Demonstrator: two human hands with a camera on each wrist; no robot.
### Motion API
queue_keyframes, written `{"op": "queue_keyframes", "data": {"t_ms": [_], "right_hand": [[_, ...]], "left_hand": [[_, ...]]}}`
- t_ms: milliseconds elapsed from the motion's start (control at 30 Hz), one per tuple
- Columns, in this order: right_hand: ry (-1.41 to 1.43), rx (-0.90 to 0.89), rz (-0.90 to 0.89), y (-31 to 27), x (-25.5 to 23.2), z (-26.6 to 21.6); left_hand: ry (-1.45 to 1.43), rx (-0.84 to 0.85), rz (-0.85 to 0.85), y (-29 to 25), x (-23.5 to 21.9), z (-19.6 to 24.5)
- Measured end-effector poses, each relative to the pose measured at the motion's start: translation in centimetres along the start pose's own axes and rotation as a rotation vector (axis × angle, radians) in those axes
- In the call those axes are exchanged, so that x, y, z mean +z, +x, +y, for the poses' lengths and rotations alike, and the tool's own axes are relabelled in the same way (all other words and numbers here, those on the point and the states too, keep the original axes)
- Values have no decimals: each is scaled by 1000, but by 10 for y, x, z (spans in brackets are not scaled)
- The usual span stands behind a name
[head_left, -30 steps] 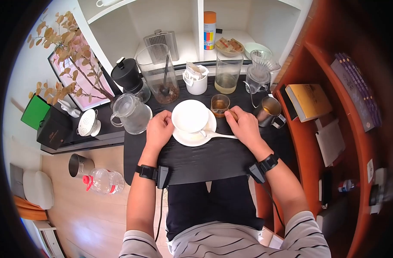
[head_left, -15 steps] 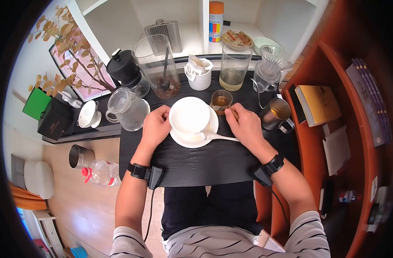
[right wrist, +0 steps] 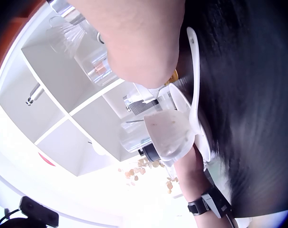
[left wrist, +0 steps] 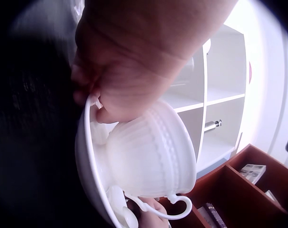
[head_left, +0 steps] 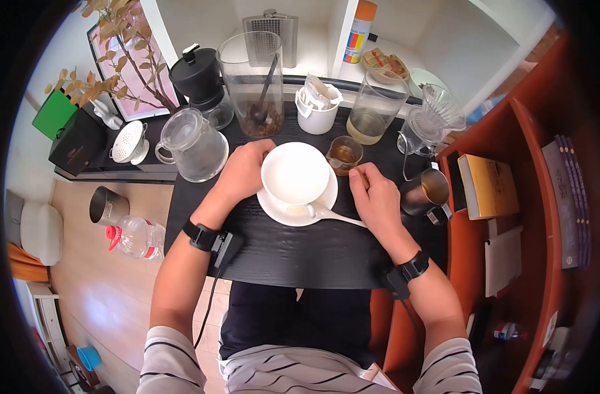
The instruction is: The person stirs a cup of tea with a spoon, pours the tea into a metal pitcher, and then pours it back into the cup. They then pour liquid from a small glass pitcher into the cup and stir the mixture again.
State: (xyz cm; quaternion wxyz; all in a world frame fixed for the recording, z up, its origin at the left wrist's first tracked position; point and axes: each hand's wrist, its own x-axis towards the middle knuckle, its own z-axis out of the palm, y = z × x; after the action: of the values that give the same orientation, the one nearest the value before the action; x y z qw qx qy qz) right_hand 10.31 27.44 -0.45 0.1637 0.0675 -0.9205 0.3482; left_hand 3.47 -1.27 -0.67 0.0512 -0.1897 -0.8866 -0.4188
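A white cup [head_left: 295,173] with a beaded, ribbed side [left wrist: 151,147] stands on a white saucer [head_left: 283,217]. My left hand [head_left: 247,169] pinches the saucer's left rim, thumb on top inside the rim. A white spoon [head_left: 336,216] lies on the saucer, its handle [right wrist: 195,71] reaching out to the right. My right hand [head_left: 377,205] holds the short brown handle [head_left: 364,182] of a small glass pitcher [head_left: 344,156] with amber liquid, just right of the saucer. In the right wrist view, my hand hides most of that pitcher.
Behind stand a lidded glass jug [head_left: 193,148], black grinder [head_left: 198,79], tall glass with beans [head_left: 251,85], white cup with drip bag [head_left: 317,111], glass with pale liquid [head_left: 375,111] and glass dripper [head_left: 431,118]. A metal pitcher [head_left: 423,192] and brown bookshelf [head_left: 477,249] flank the right side.
The head view has shifted and tilted, so the table and things sit differently in the picture. Both hands keep their hold on the saucer and the small pitcher's handle.
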Motion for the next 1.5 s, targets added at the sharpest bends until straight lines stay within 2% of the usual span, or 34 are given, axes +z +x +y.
{"op": "queue_keyframes", "data": {"t_ms": [233,533,767,967,1067,1500], "right_hand": [[-1,-10,0,1,2,0],[-60,110,-28,5,5,-8],[-44,113,-20,9,10,-14],[176,153,-28,10,9,-1],[177,63,20,11,7,-5],[285,131,26,12,0,-2]], "left_hand": [[-57,-48,-124,14,-6,-1],[-109,-150,-111,12,-5,1],[-99,-114,-61,9,-1,-1],[-72,-134,-65,9,-1,0],[-85,-130,-57,8,-1,0],[-85,-137,-70,7,-3,4]]}}
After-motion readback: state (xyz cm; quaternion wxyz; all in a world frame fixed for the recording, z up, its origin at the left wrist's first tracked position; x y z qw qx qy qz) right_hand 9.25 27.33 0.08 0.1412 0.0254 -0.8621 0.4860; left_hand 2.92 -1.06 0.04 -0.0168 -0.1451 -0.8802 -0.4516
